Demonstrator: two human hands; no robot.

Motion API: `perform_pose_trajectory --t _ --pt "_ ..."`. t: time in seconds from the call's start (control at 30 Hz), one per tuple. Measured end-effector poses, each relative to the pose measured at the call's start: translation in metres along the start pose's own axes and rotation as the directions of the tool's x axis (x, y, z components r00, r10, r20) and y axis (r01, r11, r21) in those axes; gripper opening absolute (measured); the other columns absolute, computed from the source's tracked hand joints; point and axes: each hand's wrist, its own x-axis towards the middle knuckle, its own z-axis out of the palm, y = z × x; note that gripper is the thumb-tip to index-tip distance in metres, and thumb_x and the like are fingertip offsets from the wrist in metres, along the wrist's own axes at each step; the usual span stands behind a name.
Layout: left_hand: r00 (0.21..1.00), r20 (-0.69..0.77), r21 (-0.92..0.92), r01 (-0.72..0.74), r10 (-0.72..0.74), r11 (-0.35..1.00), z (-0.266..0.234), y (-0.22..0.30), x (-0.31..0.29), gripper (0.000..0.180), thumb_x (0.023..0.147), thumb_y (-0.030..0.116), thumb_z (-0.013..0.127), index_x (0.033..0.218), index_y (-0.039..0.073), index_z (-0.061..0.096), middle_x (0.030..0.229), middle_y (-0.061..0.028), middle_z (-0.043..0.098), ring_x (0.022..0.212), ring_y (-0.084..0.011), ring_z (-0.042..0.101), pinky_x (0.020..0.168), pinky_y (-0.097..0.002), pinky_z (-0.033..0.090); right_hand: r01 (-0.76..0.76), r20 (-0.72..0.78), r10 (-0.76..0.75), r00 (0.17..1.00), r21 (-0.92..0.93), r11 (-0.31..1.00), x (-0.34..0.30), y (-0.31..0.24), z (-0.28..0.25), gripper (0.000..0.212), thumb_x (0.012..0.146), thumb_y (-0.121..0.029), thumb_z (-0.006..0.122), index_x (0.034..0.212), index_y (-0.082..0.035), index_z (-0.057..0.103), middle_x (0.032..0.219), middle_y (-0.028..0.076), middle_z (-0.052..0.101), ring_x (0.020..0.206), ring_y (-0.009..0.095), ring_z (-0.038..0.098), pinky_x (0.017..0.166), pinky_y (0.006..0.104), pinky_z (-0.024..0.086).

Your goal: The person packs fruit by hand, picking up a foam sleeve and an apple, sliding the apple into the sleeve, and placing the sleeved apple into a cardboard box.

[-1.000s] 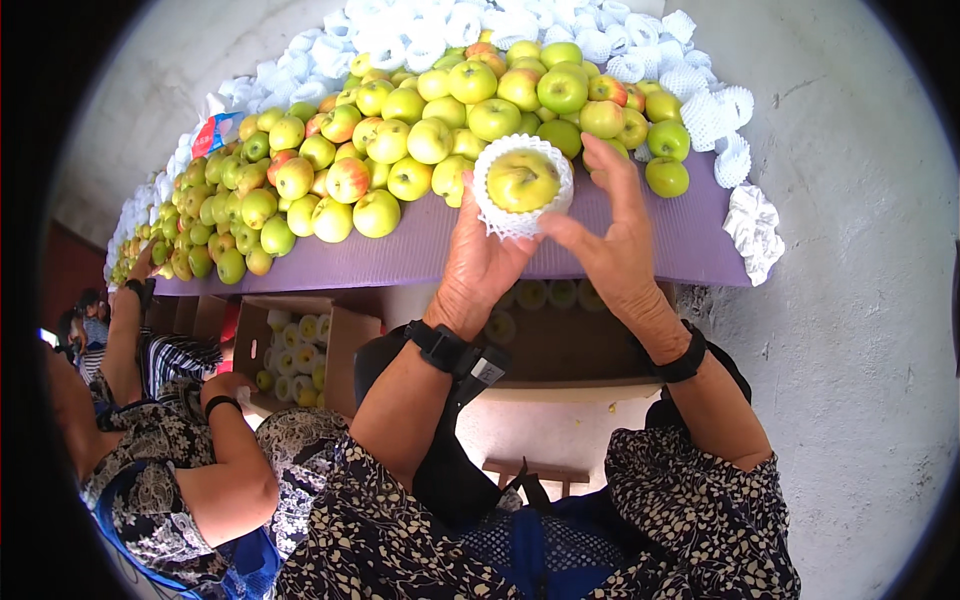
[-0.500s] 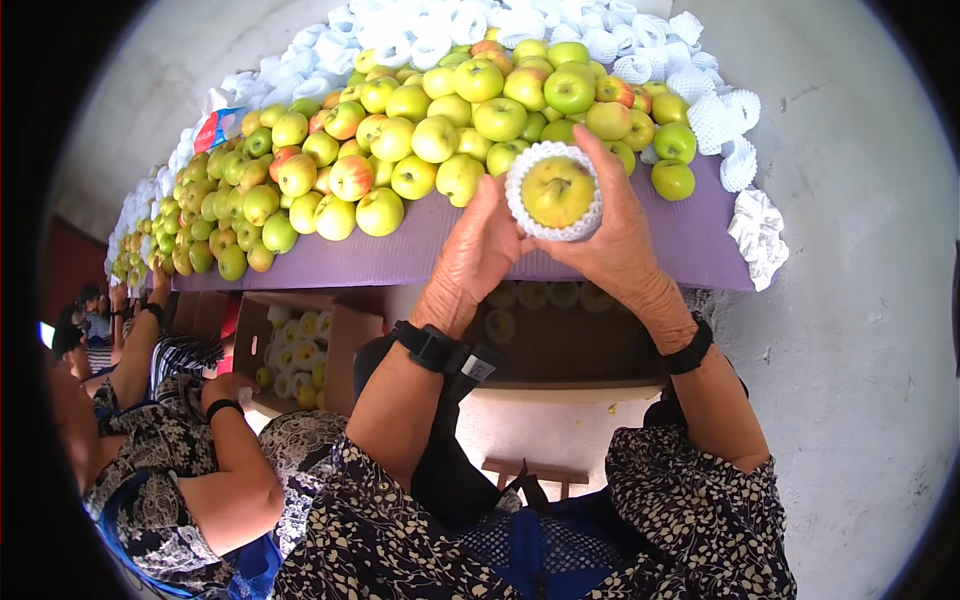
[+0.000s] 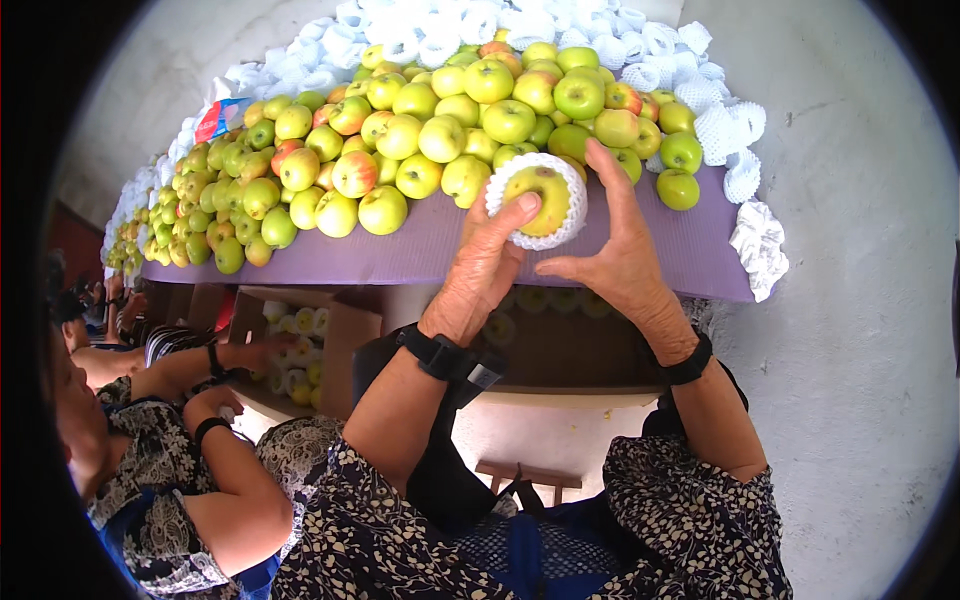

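A yellow-green apple (image 3: 546,206) sits in a white foam net sleeve (image 3: 577,208) above the table's front edge. My left hand (image 3: 482,262) grips it, the thumb pressed over the top of the fruit and the other fingers mostly hidden beneath. To its right, my right hand (image 3: 622,250) is open, thumb and fingers spread apart in a wide curve, holding nothing. Behind both hands lies a large heap of green and red-tinged apples (image 3: 441,139) on a purple table board (image 3: 330,259).
White foam sleeves (image 3: 640,40) pile along the far side. A crumpled white sleeve or cloth (image 3: 759,248) lies at the right corner. Under the board stand cardboard boxes (image 3: 352,345) holding sleeved apples. At left a co-worker's arm (image 3: 240,495) is close to mine.
The sleeved apple has shifted slightly left into my left hand, whose thumb now lies over it. My right hand has let go and opened. The co-worker's hand has moved toward the box.
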Motion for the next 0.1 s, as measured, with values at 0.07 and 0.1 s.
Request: perform_pose_trajectory --t 0.07,0.1 --pt "1.0 -0.01 0.069 -0.014 0.015 0.998 0.0018 -0.0022 -0.0003 0.06 0.079 0.018 0.071 0.13 0.005 0.041 0.118 -0.0075 0.055 0.109 -0.0201 0.055 0.094 -0.0366 0.046 0.011 0.004 -0.011 1.0 -0.006 1.0 0.0018 -0.0034 0.0002 0.115 0.054 -0.029 0.089 0.144 -0.004 0.022 0.142 0.016 0.034 0.132 0.028 0.034 0.109 0.0392 0.029" --pt "1.0 -0.017 0.107 -0.011 0.013 0.994 0.0027 -0.0033 -0.0004 0.061 0.079 0.018 0.071 0.131 0.005 0.04 0.118 -0.0077 0.055 0.109 -0.0205 0.055 0.095 -0.0365 0.046 0.031 0.005 -0.031 1.0 -0.01 0.999 0.0042 -0.0049 0.0024 0.114 0.056 -0.028 0.089 0.145 -0.004 0.02 0.143 0.015 0.032 0.133 0.028 0.032 0.11 0.0392 0.028"
